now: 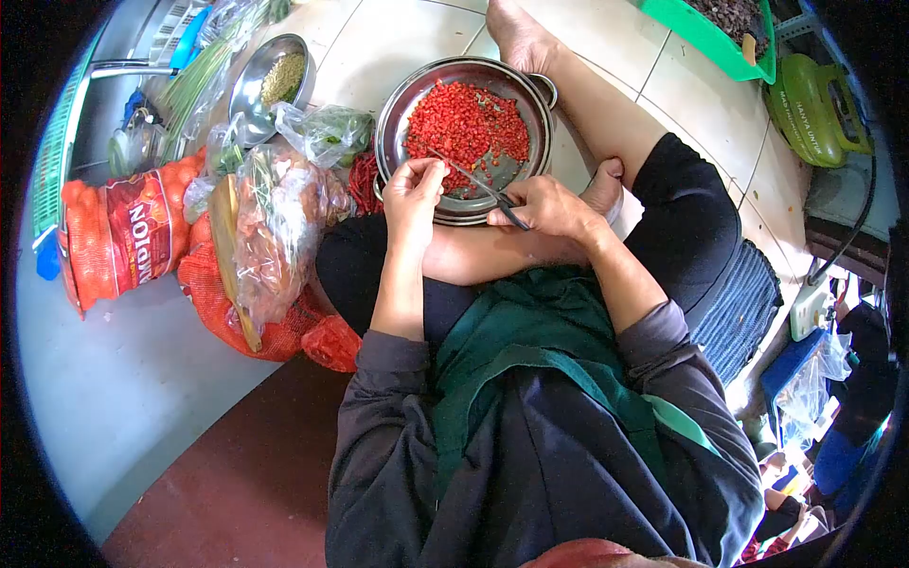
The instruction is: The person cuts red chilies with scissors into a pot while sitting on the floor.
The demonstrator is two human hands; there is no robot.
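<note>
Chopped red chillies (464, 123) cover much of the bottom of a round steel pot (396, 99) with side handles, set in front of my crossed legs. My right hand (551, 206) grips a pair of scissors (483, 185) by the dark handles, and their blades reach left over the pot's near side. Beside the blades, at the rim, my left hand (413, 201) is pinched closed. Whatever lies between its fingertips is too small to make out. Whole red chillies (364, 182) lie just left of the pot, partly covered by plastic bags.
At left are a red net sack (123, 232), a bag of brownish contents (275, 237) and a steel bowl (254, 90) with greenish-yellow bits. A green basket (710, 43) and a green gas cylinder (810, 114) stand at right. My bare feet flank the pot.
</note>
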